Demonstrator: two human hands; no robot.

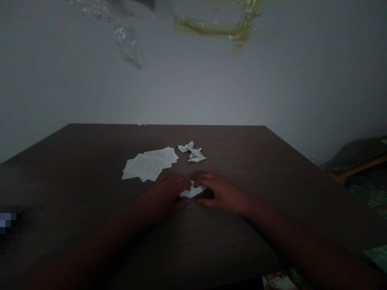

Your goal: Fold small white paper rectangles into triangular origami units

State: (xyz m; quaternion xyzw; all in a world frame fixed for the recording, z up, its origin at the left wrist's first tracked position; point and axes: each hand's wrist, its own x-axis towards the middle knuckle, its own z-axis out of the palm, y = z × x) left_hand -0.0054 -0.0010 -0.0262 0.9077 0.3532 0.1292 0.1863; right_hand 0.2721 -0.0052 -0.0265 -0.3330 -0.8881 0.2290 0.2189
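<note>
A small folded piece of paper (191,192) lies low over the table between my hands. My left hand (173,191) has its fingers bent over the paper's left side, with the thumb at the near edge. From the right, my right hand (219,191) curls its fingertips onto the paper's upper edge, its thumb low beside it. Parts of the paper are hidden under the fingers. Just beyond lie folded paper figures (197,154), pointed at their ends. Loose printed sheets (148,166) overlap one another to the left of those figures.
The dark wooden table (272,169) reaches back to a pale wall (196,88). Yellow tape (208,28) and clear tape (127,44) stick to the wall. A dark bundle (356,153) sits past the table's right edge. A blurred patch (9,221) covers something at the far left.
</note>
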